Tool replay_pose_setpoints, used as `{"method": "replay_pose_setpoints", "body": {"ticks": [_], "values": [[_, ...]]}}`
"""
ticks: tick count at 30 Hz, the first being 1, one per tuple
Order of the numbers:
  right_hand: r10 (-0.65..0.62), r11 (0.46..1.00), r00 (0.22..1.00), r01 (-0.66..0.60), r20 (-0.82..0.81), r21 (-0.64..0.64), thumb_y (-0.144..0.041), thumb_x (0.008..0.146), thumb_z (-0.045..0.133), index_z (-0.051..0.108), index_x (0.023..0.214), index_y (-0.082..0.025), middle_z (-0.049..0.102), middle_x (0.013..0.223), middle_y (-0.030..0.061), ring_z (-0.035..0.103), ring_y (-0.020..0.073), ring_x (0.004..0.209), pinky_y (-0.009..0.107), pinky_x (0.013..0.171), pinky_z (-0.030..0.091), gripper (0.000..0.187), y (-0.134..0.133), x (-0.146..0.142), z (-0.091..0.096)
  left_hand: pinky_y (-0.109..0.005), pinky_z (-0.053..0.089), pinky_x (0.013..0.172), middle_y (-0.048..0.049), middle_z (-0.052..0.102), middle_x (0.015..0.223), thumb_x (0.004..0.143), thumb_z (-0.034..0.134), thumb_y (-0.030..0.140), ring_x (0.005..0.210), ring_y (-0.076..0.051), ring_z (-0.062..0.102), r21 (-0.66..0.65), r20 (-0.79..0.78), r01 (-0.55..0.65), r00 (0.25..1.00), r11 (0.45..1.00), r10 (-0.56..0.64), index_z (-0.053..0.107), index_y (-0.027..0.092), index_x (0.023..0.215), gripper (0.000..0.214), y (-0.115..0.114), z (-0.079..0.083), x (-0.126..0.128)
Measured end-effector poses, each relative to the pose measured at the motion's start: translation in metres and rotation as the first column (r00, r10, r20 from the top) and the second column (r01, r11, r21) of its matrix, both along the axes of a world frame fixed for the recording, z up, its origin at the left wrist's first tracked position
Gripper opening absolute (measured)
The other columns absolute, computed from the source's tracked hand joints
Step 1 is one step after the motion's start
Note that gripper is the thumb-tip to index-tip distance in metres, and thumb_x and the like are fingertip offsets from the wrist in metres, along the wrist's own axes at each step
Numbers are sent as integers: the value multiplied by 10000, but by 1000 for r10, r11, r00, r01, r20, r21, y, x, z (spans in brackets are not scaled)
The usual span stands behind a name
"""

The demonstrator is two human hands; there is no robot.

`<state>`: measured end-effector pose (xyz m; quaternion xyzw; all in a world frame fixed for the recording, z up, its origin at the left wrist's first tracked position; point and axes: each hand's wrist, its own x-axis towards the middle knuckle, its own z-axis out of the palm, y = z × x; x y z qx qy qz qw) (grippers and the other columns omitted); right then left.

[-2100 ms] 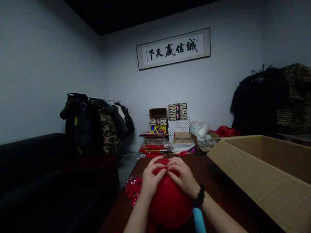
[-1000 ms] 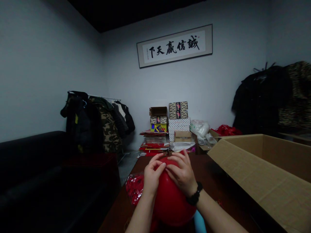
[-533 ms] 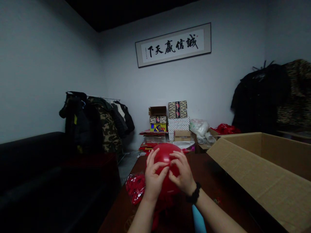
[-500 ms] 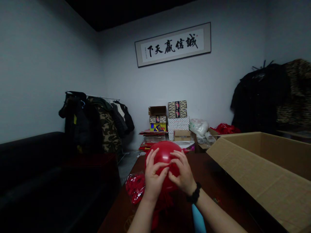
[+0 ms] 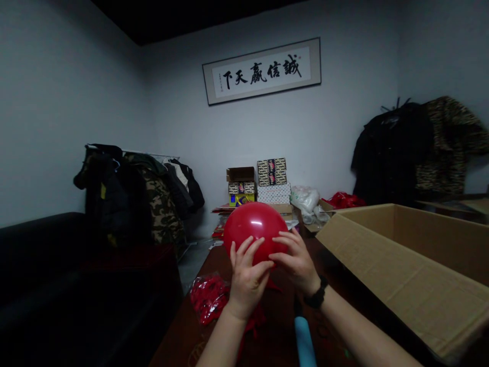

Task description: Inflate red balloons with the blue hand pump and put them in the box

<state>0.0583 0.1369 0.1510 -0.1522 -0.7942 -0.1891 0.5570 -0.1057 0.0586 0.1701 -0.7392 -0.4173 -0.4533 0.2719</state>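
Since the earlier frames the red balloon (image 5: 255, 228) has risen: before, it hung below the hands, and now it sits above them, in front of the far stacks of boxes. The left hand (image 5: 246, 283) and the right hand (image 5: 296, 265) both grasp it from below, with fingers half bent and spread on its lower side. The hands are not clenched into fists. They are close together and hide the neck of the balloon, so I cannot tell if it is tied. A black beaded bracelet (image 5: 316, 298) sits on the right wrist.

Below the right hand, a light-blue hand pump (image 5: 304, 341) reaches up from the lower edge of the view, apart from the balloon, and neither hand touches it. Just left of the left hand, a clear plastic bag of red balloons (image 5: 209, 298) lies on the dark wooden table (image 5: 179, 336), and loose red strips (image 5: 252, 321) lie under the left hand. To the right of the right hand stands a large open cardboard box (image 5: 397, 265). Farther left of the hands are a black sofa (image 5: 38, 270) and a rack of coats (image 5: 153, 204).
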Motion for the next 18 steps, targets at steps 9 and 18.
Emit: {"method": "replay_pose_setpoints", "body": {"ticks": [9,18], "values": [[-266,948,949,226,169,226,-247,788,569,595,947,-304,546,1174,9,386,200,1204,558,1042,275,171,3,98,50,-583,122,1053,-26,506,1304,758,594,273,1253,-238,352,89,-22,183,983,979,-181,698,316,783,115,44,23,77],[-430,894,881,384,197,233,-270,774,582,591,906,-259,514,1222,53,349,240,1245,587,1049,235,133,-5,193,75,-575,81,1064,-2,485,1332,781,561,290,1265,-226,337,106,-79,328,944,939,-321,693,336,788,139,69,51,168]]}}
